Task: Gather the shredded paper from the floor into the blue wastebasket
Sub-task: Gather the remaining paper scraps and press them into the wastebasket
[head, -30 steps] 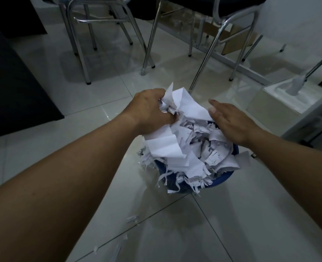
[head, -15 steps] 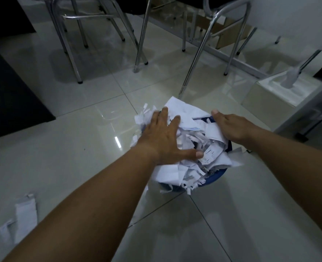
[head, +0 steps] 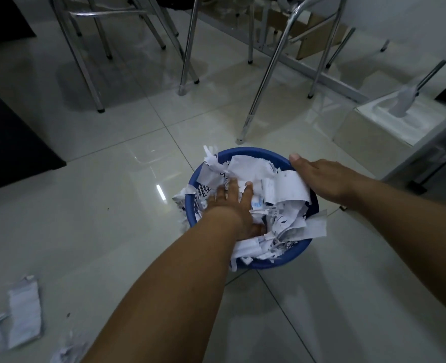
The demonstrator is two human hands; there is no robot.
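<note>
The shredded paper [head: 263,197] is pressed down inside the blue wastebasket [head: 245,155] on the tiled floor [head: 112,205] by the flat, spread left hand [head: 232,205], while the rim is touched by the open right hand [head: 318,176], and loose paper scraps [head: 20,318] are seen lower left.

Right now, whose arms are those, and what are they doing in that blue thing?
The camera sits on a person's head, looking down, so those arms are their own. The left hand presses flat, fingers spread, into the shredded paper that fills the blue wastebasket. The right hand rests open on the basket's rim, probably steadying it. Neither hand is gripping anything. The basket stands on a shiny tiled floor. Some loose paper strips lie on the floor at lower left. Metal chair legs stand behind.
</note>
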